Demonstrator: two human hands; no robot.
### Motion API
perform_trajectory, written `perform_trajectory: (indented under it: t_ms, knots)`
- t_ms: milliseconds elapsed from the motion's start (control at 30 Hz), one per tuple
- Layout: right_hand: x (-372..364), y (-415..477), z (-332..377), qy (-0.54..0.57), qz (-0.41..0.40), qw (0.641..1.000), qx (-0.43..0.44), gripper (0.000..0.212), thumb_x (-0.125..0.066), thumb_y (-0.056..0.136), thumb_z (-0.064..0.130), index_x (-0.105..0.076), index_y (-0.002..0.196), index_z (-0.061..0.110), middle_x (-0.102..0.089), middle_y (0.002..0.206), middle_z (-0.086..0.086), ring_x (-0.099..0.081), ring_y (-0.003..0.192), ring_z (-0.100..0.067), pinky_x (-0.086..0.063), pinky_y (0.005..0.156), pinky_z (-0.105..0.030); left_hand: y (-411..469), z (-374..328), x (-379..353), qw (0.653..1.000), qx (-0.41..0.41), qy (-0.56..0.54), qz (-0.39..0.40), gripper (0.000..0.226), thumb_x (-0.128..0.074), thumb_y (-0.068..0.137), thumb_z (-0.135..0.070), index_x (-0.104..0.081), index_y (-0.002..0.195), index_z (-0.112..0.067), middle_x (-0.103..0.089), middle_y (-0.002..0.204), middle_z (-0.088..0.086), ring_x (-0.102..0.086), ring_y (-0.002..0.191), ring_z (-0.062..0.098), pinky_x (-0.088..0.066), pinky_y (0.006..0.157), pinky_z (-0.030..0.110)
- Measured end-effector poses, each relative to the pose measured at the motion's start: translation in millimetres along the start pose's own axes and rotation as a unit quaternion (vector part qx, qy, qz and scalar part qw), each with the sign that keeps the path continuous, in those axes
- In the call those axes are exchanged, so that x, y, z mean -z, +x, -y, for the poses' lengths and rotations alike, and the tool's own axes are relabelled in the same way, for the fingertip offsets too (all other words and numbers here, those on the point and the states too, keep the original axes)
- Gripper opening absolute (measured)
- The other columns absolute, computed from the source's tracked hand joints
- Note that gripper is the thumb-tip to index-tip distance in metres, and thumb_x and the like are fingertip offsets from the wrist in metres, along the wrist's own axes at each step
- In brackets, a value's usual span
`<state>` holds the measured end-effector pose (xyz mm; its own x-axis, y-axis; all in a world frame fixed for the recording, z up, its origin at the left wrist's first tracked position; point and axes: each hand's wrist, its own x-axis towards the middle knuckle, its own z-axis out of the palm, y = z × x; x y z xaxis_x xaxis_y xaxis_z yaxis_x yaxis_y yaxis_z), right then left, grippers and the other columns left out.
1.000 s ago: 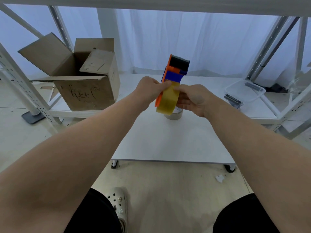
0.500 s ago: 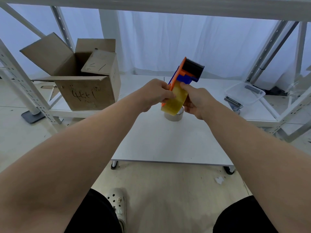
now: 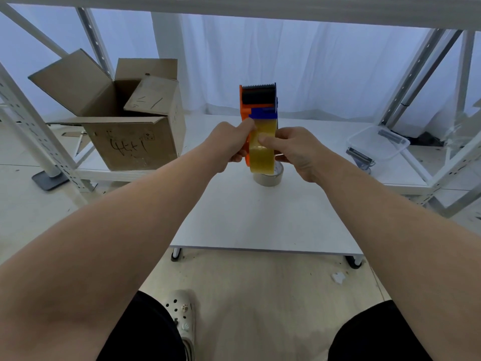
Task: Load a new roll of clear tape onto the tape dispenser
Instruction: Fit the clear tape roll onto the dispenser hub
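I hold an orange and blue tape dispenser point(image 3: 256, 105) upright above the white table point(image 3: 260, 217), its black roller and serrated blade at the top. A yellowish clear tape roll point(image 3: 261, 152) sits in the dispenser's lower part. My left hand point(image 3: 229, 144) grips the dispenser's left side, thumb on the roll's upper edge. My right hand point(image 3: 294, 149) holds the roll from the right, thumb pressed on the roll's face. A second, paler tape roll point(image 3: 268, 177) lies flat on the table right below.
An open cardboard box point(image 3: 130, 121) stands on the low shelf at the left. A clear plastic tray point(image 3: 377, 142) and a small metal object point(image 3: 360, 157) lie at the right. White rack posts flank both sides. A shoe point(image 3: 182, 316) is on the floor below.
The dispenser has swung from a rightward tilt to upright and now faces me squarely. My right thumb has moved onto the roll's front face. Both hands keep their grip.
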<state>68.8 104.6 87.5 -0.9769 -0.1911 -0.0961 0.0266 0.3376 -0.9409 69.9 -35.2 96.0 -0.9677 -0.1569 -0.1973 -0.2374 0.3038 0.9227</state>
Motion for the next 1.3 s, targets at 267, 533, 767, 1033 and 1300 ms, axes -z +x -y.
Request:
perform_trajectory:
  t_ms: [267,533,767,1033,1300]
  knots:
    - [-5.2,2.9,1.3,0.094,-0.055,0.990,-0.094,0.038,-0.056,0.088,0.051,-0.055,0.102,0.015,-0.065,0.108,-0.008,-0.065,0.098,-0.027,-0.053,0.091,-0.041,3.0,1.0,3.9,0.998,0.004,-0.038,0.055,0.031,-0.057,0.089,-0.039,-0.053,0.081,-0.010,-0.047,0.066,0.004,-0.042,0.056,0.013,-0.041,0.056,0.021]
    - [1.6,-0.2,-0.7,0.108,-0.065,0.986,-0.109,0.037,-0.058,0.091,0.037,-0.056,0.117,0.011,-0.068,0.098,-0.009,-0.068,0.089,-0.026,-0.056,0.079,-0.036,-2.0,-1.1,4.9,0.989,-0.004,-0.031,0.142,0.020,-0.060,0.088,-0.011,-0.054,0.106,-0.003,-0.054,0.089,0.004,-0.050,0.074,0.012,-0.046,0.063,0.020]
    - [1.2,-3.2,2.2,0.086,-0.029,0.993,-0.077,0.040,-0.062,0.088,0.035,-0.055,0.114,0.005,-0.068,0.109,-0.013,-0.068,0.097,-0.027,-0.054,0.091,-0.041,4.0,2.6,3.8,0.998,0.003,-0.003,0.058,0.021,-0.056,0.087,-0.028,-0.052,0.082,-0.008,-0.047,0.071,0.005,-0.043,0.062,0.014,-0.042,0.061,0.023]
    - [-1.4,-7.4,4.7,0.080,0.009,0.995,-0.062,0.027,-0.062,0.089,0.031,-0.054,0.100,0.009,-0.068,0.088,-0.004,-0.068,0.084,-0.019,-0.055,0.079,-0.032,7.6,6.7,1.8,1.000,0.019,0.000,0.012,0.034,-0.049,0.091,-0.042,-0.049,0.078,-0.011,-0.047,0.066,0.003,-0.042,0.057,0.012,-0.041,0.062,0.023]
    - [-5.0,-1.5,4.4,0.113,-0.076,0.982,-0.132,0.028,-0.051,0.095,0.037,-0.056,0.102,0.011,-0.066,0.083,-0.005,-0.065,0.075,-0.020,-0.052,0.063,-0.030,7.7,5.8,4.3,0.996,-0.007,-0.023,0.085,0.026,-0.059,0.090,-0.029,-0.056,0.098,-0.004,-0.052,0.074,0.004,-0.048,0.064,0.012,-0.044,0.063,0.022]
